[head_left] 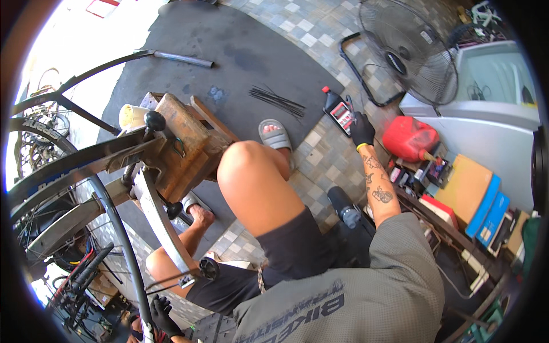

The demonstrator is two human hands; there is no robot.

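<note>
My black-gloved right hand reaches out at the upper right, its fingers closed on a black bottle with a red cap and red label. A dark, thin object by my fingers is too small to name. My gloved left hand is low at the left, fingers apart and slightly bent, beside a long dark tube of the bicycle wheel stand. That metal stand holds a wheel on the left, above a rusty metal base. Several thin black rods lie on the dark mat.
A floor fan, a red fuel can, stacked boxes and a pale appliance line the right. A dark cylinder sits by my right leg. A white cup stands on the base; bicycles crowd the left.
</note>
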